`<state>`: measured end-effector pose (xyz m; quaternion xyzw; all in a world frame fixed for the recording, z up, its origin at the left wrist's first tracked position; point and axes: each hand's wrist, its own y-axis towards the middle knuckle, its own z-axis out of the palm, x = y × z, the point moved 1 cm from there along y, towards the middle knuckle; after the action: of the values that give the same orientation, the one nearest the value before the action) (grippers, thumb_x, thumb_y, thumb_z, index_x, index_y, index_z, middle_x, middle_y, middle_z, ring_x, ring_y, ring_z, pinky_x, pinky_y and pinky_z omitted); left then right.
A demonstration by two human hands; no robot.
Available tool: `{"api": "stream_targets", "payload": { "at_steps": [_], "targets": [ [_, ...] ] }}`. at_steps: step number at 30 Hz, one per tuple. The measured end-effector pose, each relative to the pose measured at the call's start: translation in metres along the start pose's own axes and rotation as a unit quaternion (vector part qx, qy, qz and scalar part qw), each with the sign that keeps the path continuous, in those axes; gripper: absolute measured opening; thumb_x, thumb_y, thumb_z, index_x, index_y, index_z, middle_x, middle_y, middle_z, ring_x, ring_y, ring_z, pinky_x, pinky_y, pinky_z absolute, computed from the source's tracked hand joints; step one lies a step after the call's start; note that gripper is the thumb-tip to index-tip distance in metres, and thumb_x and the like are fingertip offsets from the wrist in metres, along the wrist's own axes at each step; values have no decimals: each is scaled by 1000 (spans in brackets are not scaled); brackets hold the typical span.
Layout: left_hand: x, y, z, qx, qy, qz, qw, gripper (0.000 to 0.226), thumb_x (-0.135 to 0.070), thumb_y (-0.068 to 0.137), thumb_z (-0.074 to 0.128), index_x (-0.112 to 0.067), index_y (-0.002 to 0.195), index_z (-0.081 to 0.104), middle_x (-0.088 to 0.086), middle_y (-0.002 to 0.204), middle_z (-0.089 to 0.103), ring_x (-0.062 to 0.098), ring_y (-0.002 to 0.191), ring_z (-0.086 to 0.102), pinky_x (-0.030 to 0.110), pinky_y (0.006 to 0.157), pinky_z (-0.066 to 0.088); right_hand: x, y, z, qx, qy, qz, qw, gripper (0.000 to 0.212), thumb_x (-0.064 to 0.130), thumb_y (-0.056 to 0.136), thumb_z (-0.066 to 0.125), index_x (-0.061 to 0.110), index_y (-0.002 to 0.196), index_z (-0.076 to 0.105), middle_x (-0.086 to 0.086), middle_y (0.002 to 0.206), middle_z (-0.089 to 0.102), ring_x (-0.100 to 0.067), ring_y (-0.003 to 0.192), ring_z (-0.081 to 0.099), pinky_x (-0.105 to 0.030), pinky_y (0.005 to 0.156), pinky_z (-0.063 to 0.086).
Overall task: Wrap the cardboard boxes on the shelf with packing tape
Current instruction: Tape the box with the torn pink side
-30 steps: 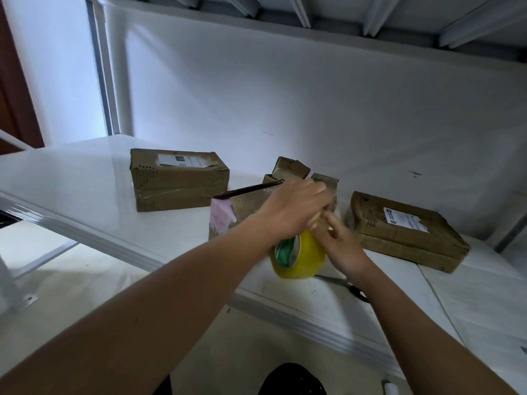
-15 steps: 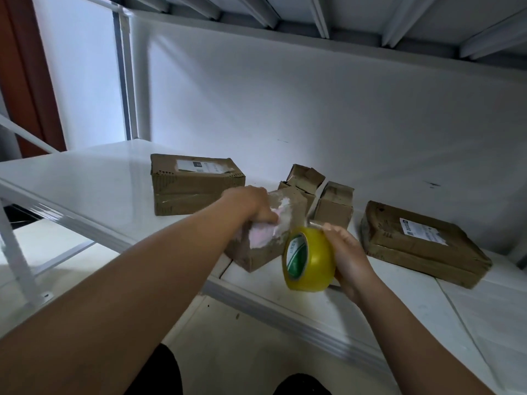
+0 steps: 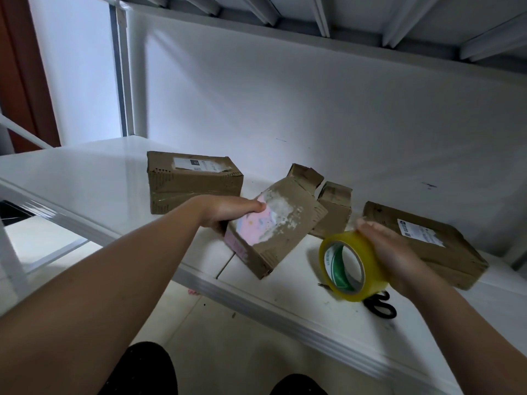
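Head view: a worn cardboard box [image 3: 281,223] is gripped at its near corner by the left hand [image 3: 228,210] and tilted on the shelf [image 3: 85,178]; a tape roll [image 3: 352,265] is clasped in the right hand [image 3: 395,256]. The box is judged light and stiff, best held by its edges.

Bare shelf [image 3: 85,178] lies open to the left of the labelled box [image 3: 194,181] and along the front edge below the tilted box [image 3: 273,223]. Behind that box, two small boxes [image 3: 333,206] crowd the middle. The flat box [image 3: 427,240] blocks the right side. Scissors [image 3: 380,305] lie near the front edge under the tape roll [image 3: 352,266]. The upper shelf [image 3: 313,32] caps the room above.
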<state>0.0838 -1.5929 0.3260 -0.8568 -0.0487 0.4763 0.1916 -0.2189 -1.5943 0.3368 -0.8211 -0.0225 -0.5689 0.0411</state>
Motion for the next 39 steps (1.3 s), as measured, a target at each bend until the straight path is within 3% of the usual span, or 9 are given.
{"api": "stream_targets", "payload": {
  "at_steps": [11,14,17,20,22,28,31,35,39],
  "targets": [
    [-26,-15,-14,-35,138,114,983,35,-30,90,56,-19,123,57,-2,91,69,14,77,66,22,60,48,-3,-3,7,91,-115,-7,989,48,63,76,51,22,94,68,-10,90,71,-34,84,67,-43,80,52],
    [-33,-16,-9,-32,155,153,976,66,-20,84,66,-28,142,35,-1,113,61,13,95,63,26,76,55,-7,-1,9,67,-117,-4,991,41,57,88,48,21,90,67,-12,90,69,-33,83,64,-44,82,50],
    [-36,-13,0,-140,372,254,882,102,-28,68,79,-18,148,15,6,129,35,20,120,37,36,101,37,-9,3,6,34,-100,8,994,38,50,94,45,19,93,66,-15,92,68,-32,82,64,-39,75,49],
    [-30,-15,7,-212,444,439,752,93,-22,64,80,-3,140,29,16,130,39,28,122,36,41,105,32,-11,6,2,9,-86,26,996,31,49,94,47,24,92,65,-10,88,67,-30,78,63,-32,63,47],
    [-12,-10,6,-199,428,506,722,89,-11,62,82,2,136,34,25,133,43,38,128,40,48,107,35,-12,7,0,-9,-77,32,997,29,50,94,48,26,88,65,-7,82,67,-27,72,63,-29,57,44],
    [57,7,-16,-183,510,316,779,71,-10,93,55,-21,151,17,-11,156,-3,14,147,1,39,119,10,-12,11,6,-1,-99,34,995,35,58,90,47,28,95,66,-9,96,67,-33,87,63,-39,76,50],
    [61,1,-25,-208,461,178,844,55,-17,99,42,-33,149,26,-3,144,46,21,127,48,35,98,39,-10,11,10,26,-114,27,993,34,56,89,51,27,93,68,-10,95,68,-33,88,64,-43,82,51],
    [32,-8,-17,-148,64,-9,987,52,-62,94,34,-17,101,59,6,99,67,24,85,67,31,69,54,1,10,21,63,-140,20,988,26,51,91,52,29,88,67,-8,97,66,-32,90,62,-42,84,50],
    [13,-7,4,27,57,-96,993,68,-72,82,47,-9,98,67,5,85,71,25,84,68,32,71,57,19,7,29,142,-168,-5,975,19,44,91,53,33,89,68,-4,98,67,-29,92,63,-38,79,51]
  ]
}}
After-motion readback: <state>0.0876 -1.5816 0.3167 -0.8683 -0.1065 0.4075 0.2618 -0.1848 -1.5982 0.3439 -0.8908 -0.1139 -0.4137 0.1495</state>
